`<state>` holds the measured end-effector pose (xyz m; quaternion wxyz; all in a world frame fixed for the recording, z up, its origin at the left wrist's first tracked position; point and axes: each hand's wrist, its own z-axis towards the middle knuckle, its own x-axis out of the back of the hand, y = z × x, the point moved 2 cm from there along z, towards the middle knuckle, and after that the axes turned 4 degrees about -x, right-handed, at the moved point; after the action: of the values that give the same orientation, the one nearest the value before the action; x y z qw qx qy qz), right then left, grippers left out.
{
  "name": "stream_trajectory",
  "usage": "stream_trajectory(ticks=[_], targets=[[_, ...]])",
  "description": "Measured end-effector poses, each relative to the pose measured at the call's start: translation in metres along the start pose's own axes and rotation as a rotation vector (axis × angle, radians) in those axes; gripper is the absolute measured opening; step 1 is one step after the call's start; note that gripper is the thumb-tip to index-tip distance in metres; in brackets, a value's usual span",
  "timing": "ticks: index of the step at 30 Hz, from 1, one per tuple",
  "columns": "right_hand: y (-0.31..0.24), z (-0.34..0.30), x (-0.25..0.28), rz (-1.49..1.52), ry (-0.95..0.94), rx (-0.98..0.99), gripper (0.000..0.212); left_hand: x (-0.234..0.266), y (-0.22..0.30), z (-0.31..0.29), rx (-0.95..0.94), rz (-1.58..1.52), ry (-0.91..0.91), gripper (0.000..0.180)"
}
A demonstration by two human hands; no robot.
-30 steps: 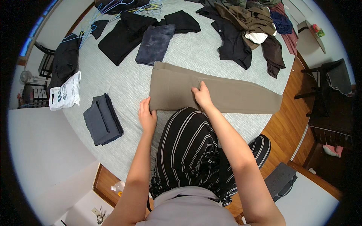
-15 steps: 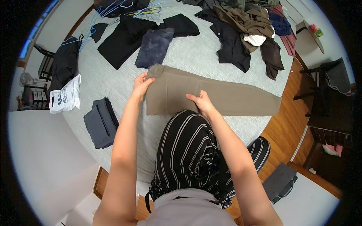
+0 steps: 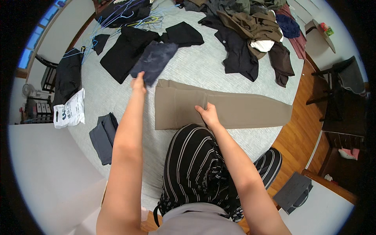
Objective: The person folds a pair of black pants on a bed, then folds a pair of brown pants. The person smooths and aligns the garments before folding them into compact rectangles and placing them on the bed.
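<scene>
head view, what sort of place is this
Probably a room in a home: a heap of clothes and thin hangers lie on a broad grey surface, and a dark chair stands on the wooden floor.

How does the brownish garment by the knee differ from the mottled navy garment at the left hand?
The brownish garment is plain-coloured; the mottled navy garment has cloudy patches. The brownish garment stretches out long; the mottled navy garment is smaller and compact. Both are cloth, touched by the right hand and left hand respectively.
</scene>
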<state>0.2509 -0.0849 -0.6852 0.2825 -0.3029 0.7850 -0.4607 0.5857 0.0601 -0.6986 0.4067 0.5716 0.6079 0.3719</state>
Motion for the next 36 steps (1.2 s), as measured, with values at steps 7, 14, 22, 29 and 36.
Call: stream_trajectory(ticks=[7, 14, 22, 29, 36], targets=[[-0.006, -0.003, 0.003, -0.111, 0.099, 0.027, 0.023, 0.055, 0.021, 0.005, -0.267, 0.157, 0.113, 0.051], [-0.007, -0.005, 0.007, -0.064, 0.081, 0.025, 0.034, 0.018, 0.03, -0.107, -0.978, 0.84, 0.201, 0.048], [0.006, -0.002, 0.002, -0.139, 0.04, 0.076, 0.033, -0.017, 0.01, -0.092, -0.445, 0.726, -0.698, 0.024], [0.015, -0.001, 0.007, -0.072, 0.07, 0.051, 0.028, -0.025, 0.013, -0.085, -0.697, 1.05, -0.46, 0.034], [0.003, -0.011, 0.003, -0.355, 0.184, 0.019, 0.025, -0.024, 0.014, -0.101, -0.733, 1.083, -0.256, 0.042]])
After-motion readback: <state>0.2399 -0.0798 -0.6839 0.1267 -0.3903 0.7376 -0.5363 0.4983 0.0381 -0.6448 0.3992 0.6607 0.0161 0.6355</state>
